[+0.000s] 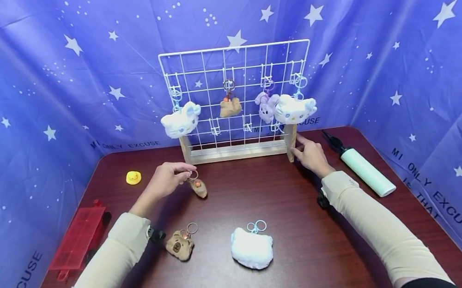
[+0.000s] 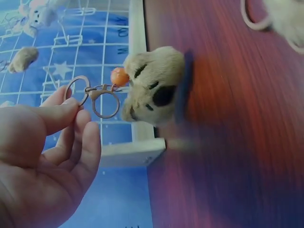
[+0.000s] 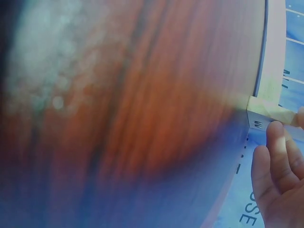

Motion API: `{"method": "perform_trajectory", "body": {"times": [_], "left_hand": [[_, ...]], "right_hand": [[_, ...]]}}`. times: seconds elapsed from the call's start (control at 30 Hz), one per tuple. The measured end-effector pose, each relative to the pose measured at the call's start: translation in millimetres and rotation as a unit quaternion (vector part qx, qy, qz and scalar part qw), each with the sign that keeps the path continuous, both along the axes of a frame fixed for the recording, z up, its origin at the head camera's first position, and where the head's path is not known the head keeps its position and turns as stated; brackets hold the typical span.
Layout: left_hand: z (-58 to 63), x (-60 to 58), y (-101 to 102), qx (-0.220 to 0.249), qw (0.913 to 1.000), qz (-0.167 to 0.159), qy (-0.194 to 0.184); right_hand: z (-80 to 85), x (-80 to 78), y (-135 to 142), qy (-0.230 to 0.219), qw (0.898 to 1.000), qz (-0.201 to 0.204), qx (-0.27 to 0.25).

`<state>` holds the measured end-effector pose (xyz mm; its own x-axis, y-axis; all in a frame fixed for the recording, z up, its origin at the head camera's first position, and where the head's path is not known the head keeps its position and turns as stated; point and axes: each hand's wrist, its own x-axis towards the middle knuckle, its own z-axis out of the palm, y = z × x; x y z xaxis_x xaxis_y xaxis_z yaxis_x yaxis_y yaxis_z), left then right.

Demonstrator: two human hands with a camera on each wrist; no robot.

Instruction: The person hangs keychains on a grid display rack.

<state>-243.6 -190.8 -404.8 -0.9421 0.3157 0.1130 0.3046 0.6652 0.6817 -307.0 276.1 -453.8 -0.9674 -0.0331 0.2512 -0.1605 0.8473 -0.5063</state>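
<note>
My left hand (image 1: 166, 179) pinches the metal ring of a brown plush bear keychain (image 1: 199, 188) between thumb and forefinger. In the left wrist view the bear's face (image 2: 159, 88) and an orange bead (image 2: 119, 76) hang from the ring, low over the table. My right hand (image 1: 311, 155) grips the right wooden foot (image 1: 291, 143) of a white wire grid rack (image 1: 233, 47), thumb and fingers on either side. On the rack hang two white plush cat keychains (image 1: 181, 121), a brown plush keychain (image 1: 230, 107) and a purple one (image 1: 266, 108).
On the table lie another brown bear keychain (image 1: 180, 246) and a white plush keychain (image 1: 252, 248). A yellow rubber duck (image 1: 133, 177) and a red translucent tray (image 1: 78, 235) are at the left. A pale green and black hand pump (image 1: 367, 171) lies at the right.
</note>
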Motion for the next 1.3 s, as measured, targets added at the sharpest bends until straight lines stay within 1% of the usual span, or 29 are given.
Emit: {"method": "perform_trajectory", "body": {"times": [0.2, 0.4, 0.57, 0.63, 0.87, 0.97, 1.1, 1.3], "left_hand": [[5.2, -10.0, 18.1, -0.003, 0.9997, 0.012, 0.019], [12.7, -16.8, 33.9, 0.012, 0.9983, 0.019, 0.054], [19.3, -21.7, 45.9, 0.015, 0.9956, 0.036, 0.086], [21.4, -23.9, 50.4, 0.017, 0.9946, 0.042, 0.093], [26.3, -33.5, 61.7, 0.05, 0.9937, 0.056, 0.084], [27.1, -39.2, 65.1, 0.065, 0.992, 0.059, 0.09], [27.4, -46.7, 68.4, 0.071, 0.9898, 0.067, 0.104], [26.4, -53.1, 73.5, 0.08, 0.9883, 0.079, 0.103]], "right_hand": [[0.3, -0.1, 0.6, 0.0, 1.0, 0.001, -0.003], [-1.7, -0.8, 0.7, 0.013, 1.0, 0.008, -0.003], [-1.2, 0.1, 0.7, 0.016, 1.0, 0.009, -0.005], [-0.5, 0.5, 0.7, 0.012, 1.0, 0.01, -0.005], [1.4, 0.0, 0.2, -0.004, 1.0, 0.01, -0.002], [2.4, -0.1, -1.0, -0.004, 1.0, 0.011, 0.002], [2.8, 0.5, -2.3, -0.006, 1.0, 0.009, 0.005], [2.9, 2.9, -0.9, -0.003, 1.0, 0.005, 0.006]]}}
